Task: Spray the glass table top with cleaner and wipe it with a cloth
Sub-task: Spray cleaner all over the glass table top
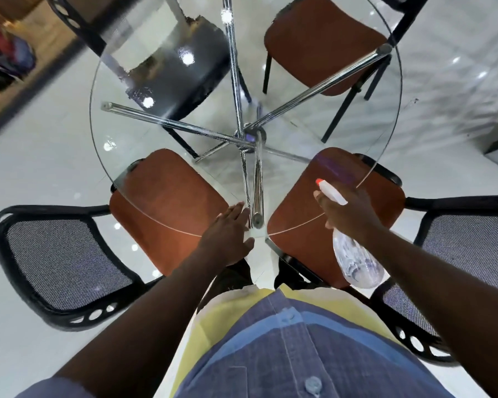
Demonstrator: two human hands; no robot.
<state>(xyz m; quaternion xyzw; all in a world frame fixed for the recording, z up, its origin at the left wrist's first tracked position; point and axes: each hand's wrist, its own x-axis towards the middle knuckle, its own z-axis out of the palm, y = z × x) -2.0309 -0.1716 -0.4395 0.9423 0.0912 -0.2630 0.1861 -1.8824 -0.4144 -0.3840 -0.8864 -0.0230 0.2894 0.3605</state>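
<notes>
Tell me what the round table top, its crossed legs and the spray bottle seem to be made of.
Round clear table top: glass, glossy; chair seats and floor show through it. Crossed tubular legs: metal, chrome-like mirror shine. Spray bottle in the right hand: probably clear plastic body, slightly cloudy, with a white matte plastic head.

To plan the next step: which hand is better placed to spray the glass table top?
Right. The right hand grips the spray bottle, nozzle over the glass table top; the left hand holds nothing.

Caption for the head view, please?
The right hand holds a spray bottle over the glass table top; the left hand lies flat at its near edge.
</notes>
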